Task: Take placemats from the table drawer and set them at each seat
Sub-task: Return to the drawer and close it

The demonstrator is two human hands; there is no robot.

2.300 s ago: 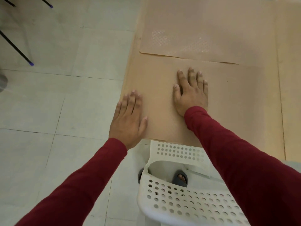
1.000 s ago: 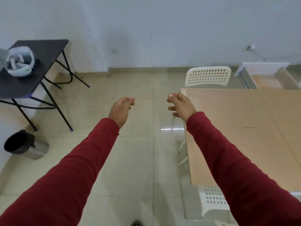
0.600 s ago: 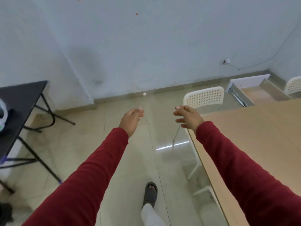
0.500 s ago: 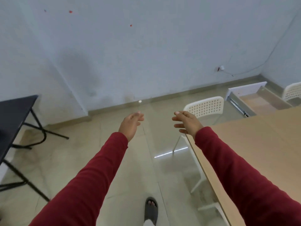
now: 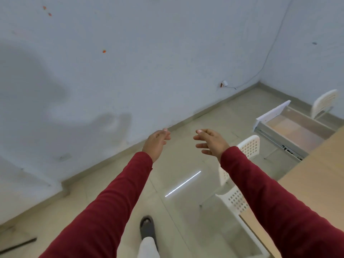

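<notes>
Walking toward open drawer [image 5: 296, 131] for another placemat; left hand [image 5: 156, 144] and right hand [image 5: 212, 142] loosely spread, empty; next, reach in.

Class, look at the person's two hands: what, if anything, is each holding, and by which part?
Nothing. The left hand and the right hand are both empty, fingers loosely spread in the air above the floor.

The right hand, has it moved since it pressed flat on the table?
Yes. The right hand has lifted off the table and hangs over the floor, empty.
</notes>
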